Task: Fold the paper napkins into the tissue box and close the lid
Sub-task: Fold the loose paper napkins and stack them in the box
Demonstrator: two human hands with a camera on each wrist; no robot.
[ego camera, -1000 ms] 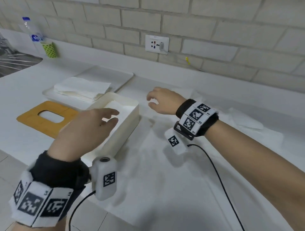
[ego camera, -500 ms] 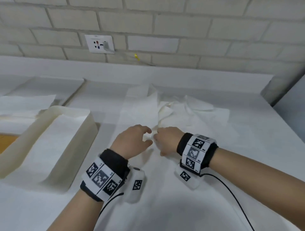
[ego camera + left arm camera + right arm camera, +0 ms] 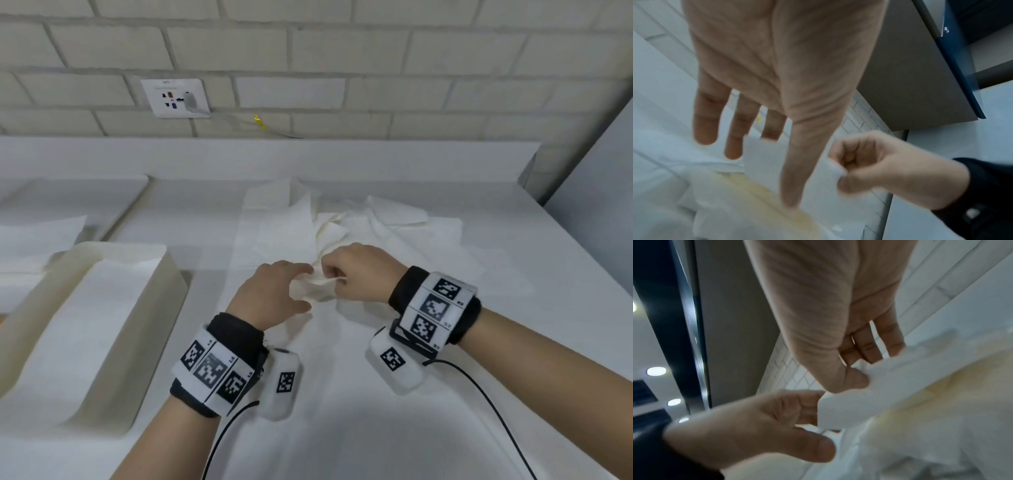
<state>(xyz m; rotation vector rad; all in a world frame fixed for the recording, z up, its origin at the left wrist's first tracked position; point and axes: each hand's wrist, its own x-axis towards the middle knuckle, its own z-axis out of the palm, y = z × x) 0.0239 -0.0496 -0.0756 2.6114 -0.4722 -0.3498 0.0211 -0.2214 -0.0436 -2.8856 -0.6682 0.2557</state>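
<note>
Both hands are parked mid-frame in the head view, right on the near edge of one paper napkin (image 3: 317, 286) lifted out of the loose pile of napkins (image 3: 376, 222) spread across the white counter (image 3: 342, 428). The right hand (image 3: 356, 272) has that edge pinched between thumb and curled fingers (the left wrist view shows a white corner poking out of the fist quite clearly). The left hand (image 3: 274, 294) is on the same sheet just to the left. In the right wrist view its thumb (image 3: 813, 449) and curled fingers are closed around a fold of the paper, though the blur makes it hard to say how firmly.

The key relation: the open tissue box (image 3: 102, 308) sits at the left of the frame, well apart from the pinch, with its long axis running from lower left up toward the middle. It's on the left hand's side, so that hand is nearer to it. A flat white sheet already lies inside it.

Both wrists are held low over the counter, palms down and knuckles up, and the hands are nearly touching. The napkin looks crumpled between the two grips, so spreading probably has to happen before any fold. No lid can be seen in these views.
</note>
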